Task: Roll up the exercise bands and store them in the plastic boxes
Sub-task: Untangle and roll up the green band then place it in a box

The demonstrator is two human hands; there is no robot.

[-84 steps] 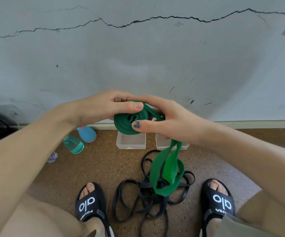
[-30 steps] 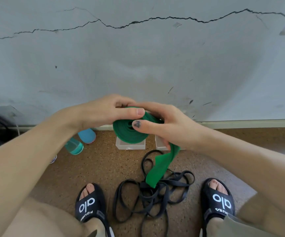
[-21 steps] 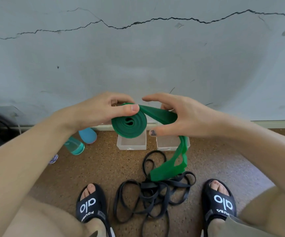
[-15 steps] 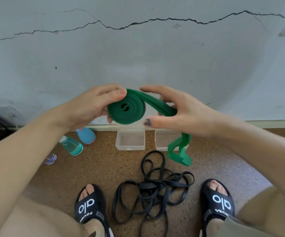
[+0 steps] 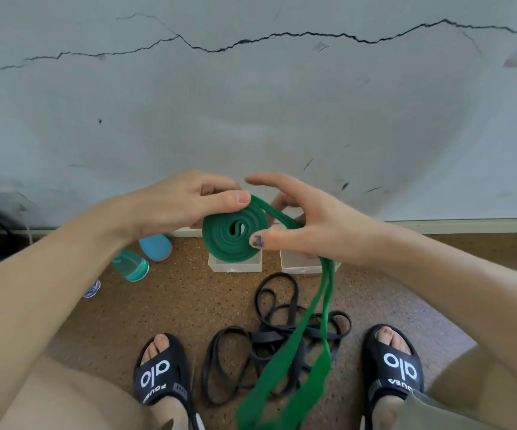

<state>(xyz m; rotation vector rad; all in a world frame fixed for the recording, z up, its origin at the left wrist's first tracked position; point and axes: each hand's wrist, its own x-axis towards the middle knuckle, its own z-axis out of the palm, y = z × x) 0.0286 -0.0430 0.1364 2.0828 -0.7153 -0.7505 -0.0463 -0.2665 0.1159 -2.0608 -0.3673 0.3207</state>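
1. The wide green rubber exercise band [image 5: 235, 235] is partly wound into a flat coil held in the air above the floor, in front of the wall. Its loose tail hangs from the coil's right side down past the black bands.
2. The left hand [image 5: 185, 201] pinches the coil, thumb on its near face at the upper edge; the fingers behind are hidden. The right hand [image 5: 306, 225] rests its thumb tip on the coil's lower right edge and the tail passes under its palm; the fingers are spread, and whether they clasp the tail cannot be told.
3. Risk: the coil springs open. Likely cause: the pinch covers only one edge, and rubber wants to unwind.
4. Risk: the layers slide sideways into a cone. Likely cause: uneven tension on the doubled tail.
5. Risk: the tail snags the thin black rubber bands [image 5: 275, 336] tangled on the brown speckled floor [image 5: 173, 305] and drags them up.
6. Risk: the finished roll may prove too wide for the two clear plastic boxes [image 5: 300, 263], partly hidden behind the hands.
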